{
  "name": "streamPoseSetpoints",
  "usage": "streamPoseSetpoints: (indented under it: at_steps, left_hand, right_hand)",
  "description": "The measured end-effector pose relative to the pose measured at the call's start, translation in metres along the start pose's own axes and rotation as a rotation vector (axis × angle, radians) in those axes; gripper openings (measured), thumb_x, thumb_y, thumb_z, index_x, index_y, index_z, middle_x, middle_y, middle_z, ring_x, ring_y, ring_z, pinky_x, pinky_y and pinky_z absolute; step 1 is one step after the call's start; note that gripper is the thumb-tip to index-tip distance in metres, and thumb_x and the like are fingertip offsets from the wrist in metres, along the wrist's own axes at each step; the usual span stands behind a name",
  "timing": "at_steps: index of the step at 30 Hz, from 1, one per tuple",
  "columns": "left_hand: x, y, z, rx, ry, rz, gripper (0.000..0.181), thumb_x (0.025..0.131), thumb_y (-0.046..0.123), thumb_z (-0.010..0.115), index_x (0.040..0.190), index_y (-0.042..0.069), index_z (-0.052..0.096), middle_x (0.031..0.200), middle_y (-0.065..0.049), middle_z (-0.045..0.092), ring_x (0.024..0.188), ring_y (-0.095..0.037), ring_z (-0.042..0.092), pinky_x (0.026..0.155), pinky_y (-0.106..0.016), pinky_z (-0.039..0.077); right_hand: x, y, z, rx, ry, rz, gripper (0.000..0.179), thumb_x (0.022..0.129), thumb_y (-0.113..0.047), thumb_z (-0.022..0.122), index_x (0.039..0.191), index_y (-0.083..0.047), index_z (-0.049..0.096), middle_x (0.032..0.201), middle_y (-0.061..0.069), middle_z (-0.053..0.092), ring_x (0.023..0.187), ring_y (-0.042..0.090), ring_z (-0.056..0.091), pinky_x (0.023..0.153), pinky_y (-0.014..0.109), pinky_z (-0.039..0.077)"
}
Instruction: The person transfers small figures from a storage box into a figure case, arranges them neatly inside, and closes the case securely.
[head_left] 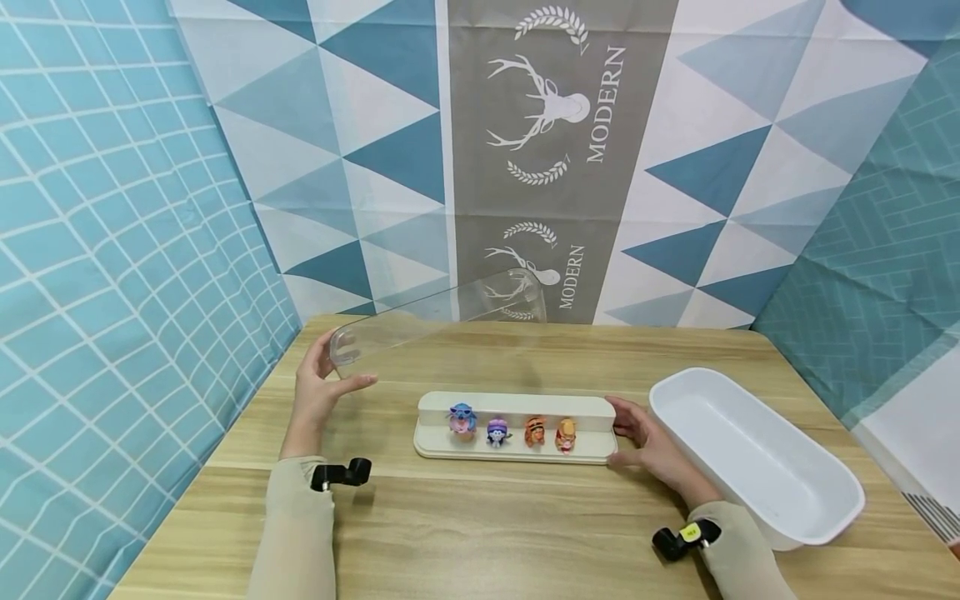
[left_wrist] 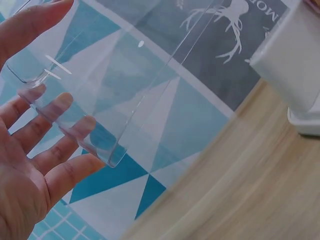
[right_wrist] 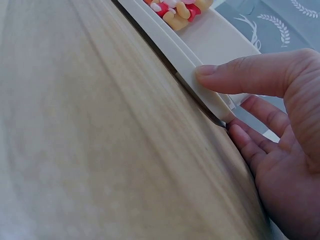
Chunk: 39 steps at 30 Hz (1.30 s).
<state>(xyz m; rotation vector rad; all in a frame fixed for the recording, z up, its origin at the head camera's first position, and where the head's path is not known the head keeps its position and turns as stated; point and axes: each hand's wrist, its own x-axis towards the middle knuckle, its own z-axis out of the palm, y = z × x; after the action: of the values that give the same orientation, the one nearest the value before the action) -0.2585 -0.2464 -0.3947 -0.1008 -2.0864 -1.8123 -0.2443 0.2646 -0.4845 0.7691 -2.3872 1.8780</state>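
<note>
My left hand (head_left: 317,392) holds one end of a clear plastic cover (head_left: 450,321), its thumb on one side and its fingertips against the other. The cover is tilted, its right end higher, above and behind a white stepped display stand (head_left: 517,407). My right hand (head_left: 651,446) grips the stand's right end. In the right wrist view the thumb (right_wrist: 240,75) presses its front edge while the other fingers lie round the end. Along the stand's lower step are a blue figurine (head_left: 462,421), a purple-hooded one (head_left: 498,432), an orange striped one (head_left: 535,431) and a yellow-orange one (head_left: 566,434).
A white oblong tub (head_left: 757,454) sits at the right, close to my right forearm. The wooden table (head_left: 465,525) ends at a patterned cloth backdrop (head_left: 390,150), with a blue tiled-look cloth (head_left: 112,250) along the left side.
</note>
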Motion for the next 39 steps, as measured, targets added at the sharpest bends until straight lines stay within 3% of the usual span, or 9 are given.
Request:
streamPoseSetpoints:
  at_steps: [5,8,14,19,25,31,39]
  left_hand:
    - [-0.001,0.006,0.003,0.0,-0.037,0.039,0.088,0.071,-0.008,0.084,0.147,0.009,0.044,0.127,0.005,0.057,0.11,-0.011,0.055,0.092,-0.027,0.048]
    - [-0.002,0.009,0.005,-0.012,-0.059,0.069,0.088,0.07,-0.01,0.083,0.147,0.007,0.044,0.127,0.002,0.058,0.112,-0.018,0.056,0.08,-0.019,0.052]
    - [-0.004,0.013,0.011,-0.055,-0.1,0.077,0.09,0.068,-0.016,0.08,0.147,0.002,0.042,0.121,0.01,0.059,0.112,-0.019,0.057,0.078,-0.021,0.054]
    - [-0.004,0.015,0.015,-0.082,-0.138,0.077,0.09,0.066,-0.018,0.079,0.145,-0.001,0.042,0.125,-0.001,0.059,0.111,-0.022,0.055,0.079,-0.025,0.056]
    - [-0.003,0.014,0.018,-0.095,-0.193,0.081,0.088,0.065,-0.016,0.08,0.144,0.001,0.045,0.123,-0.004,0.061,0.112,-0.028,0.057,0.077,-0.027,0.056]
    - [-0.003,0.011,0.022,-0.085,-0.236,0.062,0.09,0.066,-0.015,0.081,0.146,0.003,0.044,0.131,-0.025,0.054,0.113,-0.033,0.054,0.076,-0.025,0.056]
    - [-0.002,0.011,0.029,-0.069,-0.274,0.062,0.093,0.065,-0.014,0.082,0.148,0.003,0.042,0.133,-0.022,0.055,0.115,-0.028,0.055,0.087,-0.038,0.055]
  right_hand:
    - [0.0,0.001,0.0,0.003,0.001,0.002,0.093,0.067,0.014,0.081,0.147,0.01,0.034,0.131,0.034,0.05,0.114,0.003,0.053,0.095,0.019,0.044]
    - [0.0,0.001,0.0,0.003,0.003,0.0,0.093,0.067,0.014,0.081,0.147,0.01,0.034,0.13,0.034,0.05,0.114,0.003,0.053,0.095,0.019,0.044]
    - [-0.001,0.002,0.0,0.006,0.003,0.007,0.093,0.067,0.014,0.081,0.147,0.009,0.035,0.131,0.033,0.05,0.114,0.003,0.053,0.095,0.019,0.044]
    - [-0.001,0.001,0.0,-0.003,0.005,0.025,0.093,0.068,0.013,0.082,0.148,0.008,0.034,0.132,0.033,0.05,0.115,0.004,0.053,0.096,0.019,0.044]
    - [-0.001,0.0,0.0,-0.003,0.011,0.047,0.094,0.068,0.013,0.082,0.148,0.007,0.035,0.133,0.032,0.05,0.115,0.005,0.052,0.097,0.02,0.043]
    - [-0.001,-0.001,0.001,-0.007,0.005,0.058,0.094,0.068,0.013,0.082,0.149,0.006,0.035,0.134,0.031,0.05,0.116,0.006,0.052,0.099,0.022,0.043]
    - [0.0,0.0,0.0,-0.004,0.009,0.058,0.094,0.068,0.012,0.082,0.149,0.005,0.035,0.134,0.031,0.05,0.117,0.006,0.052,0.098,0.021,0.043]
